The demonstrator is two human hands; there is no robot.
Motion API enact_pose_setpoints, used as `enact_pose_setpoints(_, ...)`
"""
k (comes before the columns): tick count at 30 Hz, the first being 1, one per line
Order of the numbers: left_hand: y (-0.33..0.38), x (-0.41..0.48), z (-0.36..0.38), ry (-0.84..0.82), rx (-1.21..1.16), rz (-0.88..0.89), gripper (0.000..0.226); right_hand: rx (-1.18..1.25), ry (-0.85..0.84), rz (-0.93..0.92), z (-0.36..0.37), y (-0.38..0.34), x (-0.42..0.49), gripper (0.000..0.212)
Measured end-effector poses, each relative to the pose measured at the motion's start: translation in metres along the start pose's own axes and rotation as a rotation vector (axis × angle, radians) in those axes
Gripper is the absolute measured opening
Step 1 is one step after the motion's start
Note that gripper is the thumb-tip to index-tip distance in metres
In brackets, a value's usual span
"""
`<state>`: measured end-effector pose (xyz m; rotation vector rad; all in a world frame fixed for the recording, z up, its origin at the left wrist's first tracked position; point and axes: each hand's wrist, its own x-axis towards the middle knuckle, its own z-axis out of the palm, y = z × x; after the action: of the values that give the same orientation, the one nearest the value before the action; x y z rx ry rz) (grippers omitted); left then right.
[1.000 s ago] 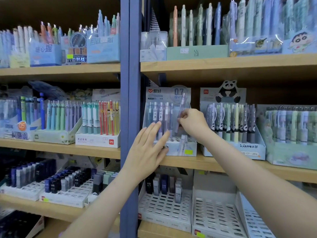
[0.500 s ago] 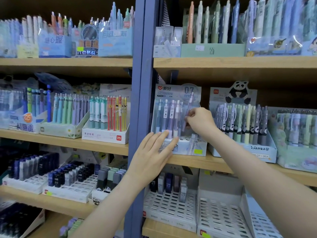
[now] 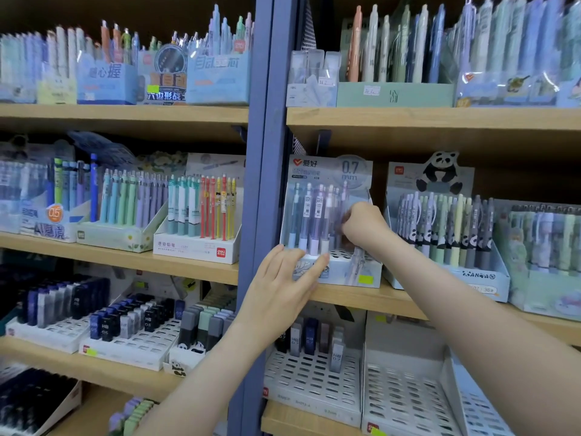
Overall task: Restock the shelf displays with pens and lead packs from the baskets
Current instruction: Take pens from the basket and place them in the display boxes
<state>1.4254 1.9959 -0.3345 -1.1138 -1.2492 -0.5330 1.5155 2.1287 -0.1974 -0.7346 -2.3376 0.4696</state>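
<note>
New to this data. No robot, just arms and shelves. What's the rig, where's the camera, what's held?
There is no machine: a person works with bare hands, and the single view comes from a wide-angle camera worn on the head, looking forward and down. The arms are the wearer's. The left hand rests flat, fingers straight, against the front of the 0.7 mm pen display, which stands on the shelf. The right hand pinches a pen at the right end of that display's row, though blur hides the grip. A panda pen display stands to the right; lead packs sit in white trays on the shelf below.
</note>
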Motion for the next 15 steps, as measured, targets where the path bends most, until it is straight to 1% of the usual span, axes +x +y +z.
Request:
enact_pose_setpoints(5,-0.0009,0.0019,-0.0031,-0.009,-0.005,0.005,0.042,-0.097,-0.038,0.023,0.0014,-0.0034,-0.0012,0.021)
enact_pose_setpoints(8,-0.0005,0.0046,-0.005,-0.015,-0.008,-0.001,0.039,-0.09,-0.044,0.043,0.0014,-0.0039,-0.0021,0.02)
enact_pose_setpoints(10,-0.0005,0.0062,-0.0065,-0.019,-0.007,-0.007,0.038,-0.061,-0.013,0.041,-0.0004,-0.0034,-0.0018,0.022)
enact_pose_setpoints(12,-0.0007,0.0075,-0.0078,-0.027,-0.001,-0.008,0.039,0.027,0.073,0.005,-0.0023,-0.0005,-0.0023,0.033)
enact_pose_setpoints(15,-0.0025,0.01,-0.0086,-0.054,-0.004,-0.021,0.04,0.187,0.169,-0.141,-0.004,0.005,-0.0056,0.061)
